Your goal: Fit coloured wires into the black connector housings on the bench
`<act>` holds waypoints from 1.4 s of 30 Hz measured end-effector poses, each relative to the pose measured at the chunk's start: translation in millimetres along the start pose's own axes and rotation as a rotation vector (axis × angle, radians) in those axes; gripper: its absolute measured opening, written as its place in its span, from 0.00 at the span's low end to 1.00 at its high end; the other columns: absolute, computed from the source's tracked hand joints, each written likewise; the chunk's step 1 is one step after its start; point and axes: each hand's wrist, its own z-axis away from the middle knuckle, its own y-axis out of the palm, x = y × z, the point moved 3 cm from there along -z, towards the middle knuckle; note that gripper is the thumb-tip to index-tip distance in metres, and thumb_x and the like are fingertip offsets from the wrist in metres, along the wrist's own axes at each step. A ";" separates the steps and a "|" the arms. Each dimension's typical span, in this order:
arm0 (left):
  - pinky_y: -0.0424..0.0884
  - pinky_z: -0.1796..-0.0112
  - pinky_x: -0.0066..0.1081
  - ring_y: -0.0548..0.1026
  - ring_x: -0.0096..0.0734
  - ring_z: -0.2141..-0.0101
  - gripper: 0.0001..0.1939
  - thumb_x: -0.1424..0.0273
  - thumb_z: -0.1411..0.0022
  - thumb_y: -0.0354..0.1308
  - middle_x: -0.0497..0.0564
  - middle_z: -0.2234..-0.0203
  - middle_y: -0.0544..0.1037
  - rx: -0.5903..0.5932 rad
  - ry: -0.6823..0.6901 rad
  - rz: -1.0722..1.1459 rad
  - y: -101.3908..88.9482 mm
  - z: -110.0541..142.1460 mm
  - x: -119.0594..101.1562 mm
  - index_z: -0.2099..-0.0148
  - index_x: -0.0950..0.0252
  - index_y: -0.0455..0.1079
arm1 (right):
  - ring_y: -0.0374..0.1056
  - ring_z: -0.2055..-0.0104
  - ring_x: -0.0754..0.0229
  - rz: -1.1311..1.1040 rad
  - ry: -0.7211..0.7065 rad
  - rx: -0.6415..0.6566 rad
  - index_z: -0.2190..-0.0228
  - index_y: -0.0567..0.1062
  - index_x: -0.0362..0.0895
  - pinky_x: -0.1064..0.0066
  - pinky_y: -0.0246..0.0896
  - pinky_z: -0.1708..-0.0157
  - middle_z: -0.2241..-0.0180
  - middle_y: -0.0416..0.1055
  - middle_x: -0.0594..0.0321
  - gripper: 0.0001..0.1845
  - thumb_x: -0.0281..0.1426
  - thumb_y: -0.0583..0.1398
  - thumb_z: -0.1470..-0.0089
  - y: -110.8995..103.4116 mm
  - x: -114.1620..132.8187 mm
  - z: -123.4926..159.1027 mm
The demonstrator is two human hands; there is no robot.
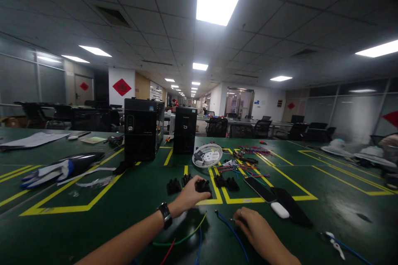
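Note:
My left hand [192,193], with a dark watch on its wrist, grips a small black plastic part [203,188] just above the green table. Similar black parts stand beside it: one [173,186] to the left and a pair [226,182] to the right. Lower right, my right hand [251,224] is closed in a pinch on a thin wire [232,219]; only its small greenish, metallic-looking end shows past the fingers. A blue wire [231,232] lies just left of that hand. Between my forearms run a green-yellow wire [186,236] and a red wire [168,251].
Two black computer cases [140,130] stand at the back. A white basket [207,156] and a heap of coloured wires [255,150] lie ahead. To the right are a phone [260,189], a white case [280,210] and a black flat object [292,206]; gloves [49,172] lie left.

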 end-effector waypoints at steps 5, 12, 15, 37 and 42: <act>0.72 0.60 0.34 0.75 0.35 0.62 0.24 0.65 0.51 0.68 0.53 0.60 0.74 -0.023 -0.059 0.275 -6.4 13.0 1.6 0.53 0.65 0.64 | 0.70 0.60 0.55 -0.033 0.023 -0.081 0.64 0.73 0.46 0.67 0.60 0.59 0.63 0.74 0.58 0.12 0.32 0.50 0.38 -1.9 -5.3 -2.9; 0.72 0.58 0.36 0.75 0.40 0.56 0.26 0.65 0.51 0.69 0.57 0.57 0.75 -0.012 -0.079 0.516 -15.0 27.3 3.0 0.52 0.64 0.63 | 0.70 0.62 0.55 -0.039 0.009 -0.084 0.66 0.73 0.46 0.67 0.61 0.61 0.65 0.74 0.57 0.12 0.32 0.50 0.39 -0.6 -5.6 -5.1; 0.72 0.56 0.36 0.74 0.41 0.53 0.26 0.66 0.50 0.69 0.59 0.53 0.74 0.005 -0.097 0.571 -16.9 34.5 -0.8 0.52 0.64 0.62 | 0.70 0.63 0.55 -0.028 0.011 -0.080 0.66 0.73 0.46 0.67 0.61 0.62 0.65 0.74 0.58 0.13 0.33 0.50 0.39 0.3 -5.5 -5.4; 0.72 0.66 0.33 0.76 0.34 0.63 0.21 0.61 0.43 0.63 0.55 0.59 0.73 0.031 -0.114 0.695 -10.4 51.4 0.2 0.53 0.62 0.61 | 0.72 0.59 0.54 -0.054 0.003 -0.082 0.63 0.75 0.45 0.67 0.62 0.58 0.62 0.76 0.57 0.13 0.35 0.51 0.39 -2.0 -5.9 -6.2; 0.72 0.63 0.35 0.77 0.38 0.60 0.21 0.59 0.44 0.63 0.59 0.52 0.72 0.028 -0.122 0.713 -8.9 52.9 -1.7 0.54 0.63 0.61 | 0.72 0.58 0.53 -0.052 0.016 -0.082 0.63 0.76 0.45 0.66 0.63 0.58 0.61 0.76 0.56 0.14 0.36 0.52 0.39 -2.7 -4.4 -6.1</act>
